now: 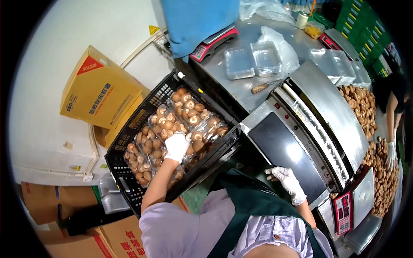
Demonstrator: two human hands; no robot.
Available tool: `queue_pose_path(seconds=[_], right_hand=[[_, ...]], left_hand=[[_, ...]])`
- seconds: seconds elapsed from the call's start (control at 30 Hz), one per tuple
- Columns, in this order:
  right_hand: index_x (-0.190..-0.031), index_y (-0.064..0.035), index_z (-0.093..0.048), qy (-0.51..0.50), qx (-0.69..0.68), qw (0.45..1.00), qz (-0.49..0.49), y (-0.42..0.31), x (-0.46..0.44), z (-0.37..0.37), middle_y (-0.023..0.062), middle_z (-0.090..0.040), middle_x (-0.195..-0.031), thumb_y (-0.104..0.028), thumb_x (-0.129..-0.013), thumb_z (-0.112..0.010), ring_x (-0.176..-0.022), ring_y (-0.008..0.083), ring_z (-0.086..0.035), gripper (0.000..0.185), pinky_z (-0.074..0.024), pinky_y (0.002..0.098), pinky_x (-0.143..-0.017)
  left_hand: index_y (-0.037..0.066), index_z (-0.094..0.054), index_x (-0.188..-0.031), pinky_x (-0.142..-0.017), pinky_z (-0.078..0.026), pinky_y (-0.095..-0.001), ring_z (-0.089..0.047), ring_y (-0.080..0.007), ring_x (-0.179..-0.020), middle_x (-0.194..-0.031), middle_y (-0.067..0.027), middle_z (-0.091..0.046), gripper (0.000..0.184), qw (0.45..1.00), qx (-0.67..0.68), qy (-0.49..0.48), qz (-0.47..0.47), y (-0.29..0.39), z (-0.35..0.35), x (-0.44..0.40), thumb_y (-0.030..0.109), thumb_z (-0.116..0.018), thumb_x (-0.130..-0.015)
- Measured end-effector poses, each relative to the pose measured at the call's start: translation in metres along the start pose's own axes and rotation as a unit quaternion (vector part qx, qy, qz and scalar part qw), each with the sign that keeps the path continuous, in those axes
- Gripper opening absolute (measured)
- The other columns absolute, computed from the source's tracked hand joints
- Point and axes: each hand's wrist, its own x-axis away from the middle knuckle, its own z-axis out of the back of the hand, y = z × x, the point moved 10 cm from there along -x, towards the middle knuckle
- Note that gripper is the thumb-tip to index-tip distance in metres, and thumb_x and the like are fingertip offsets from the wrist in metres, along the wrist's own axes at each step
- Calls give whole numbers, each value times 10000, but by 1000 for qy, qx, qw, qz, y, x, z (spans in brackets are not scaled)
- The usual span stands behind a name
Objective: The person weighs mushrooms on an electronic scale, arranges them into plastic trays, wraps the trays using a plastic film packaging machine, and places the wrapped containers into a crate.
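My left hand (177, 148), in a white glove, reaches into a black plastic crate (124, 150) at the left. It grips a clear-wrapped pack of brown mushrooms (171, 125); the fingertips are partly hidden among the packs. Several similar mushroom packs (138, 165) lie side by side in the crate. Also gloved in white, my right hand (287, 182) hovers near the front edge of the wrapping machine's dark plate (286, 148). Its fingers are loosely bent and slightly apart, with nothing visible in them.
Yellow cardboard boxes (101, 92) stand behind the crate. Clear trays (254, 60), a wooden-handled knife (263, 87) and a red scale (213, 44) are on the steel table. Loose mushrooms (380, 176) spread at the right, beside another scale (344, 213) and a co-worker's gloved hand (391, 155).
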Motion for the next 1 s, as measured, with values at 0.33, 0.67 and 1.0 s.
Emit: queue_pose_path(seconds=[0.33,0.67,1.0], right_hand=[[-1050,-6,-652,110,12,994,25,-14,41,37,62,-676,-925,-241,-942,-502,-807,120,-610,299,-482,263,-784],[-1034,-25,-655,389,-53,914,104,12,198,169,52,-676,-905,-223,-908,-555,-842,109,-616,255,-474,247,-804],[-984,-39,-681,789,234,566,48,19,558,365,126,-683,-906,-201,-812,-656,-823,207,-659,238,-503,295,-760]], left_hand=[[93,-439,-1333,-1056,-286,-457,-350,-358,-1291,-1393,-196,-375,655,953,66,30,-294,107,-16,-6,202,-694,-740],[-26,-455,-1288,-1095,-270,-332,-373,-275,-1281,-1376,-189,-411,374,961,190,1,-199,24,-114,-77,140,-431,-954],[-38,-611,-1072,-1000,-381,-379,-512,-318,-1099,-1176,-192,-565,299,948,141,176,-225,151,86,-9,201,-557,-901]])
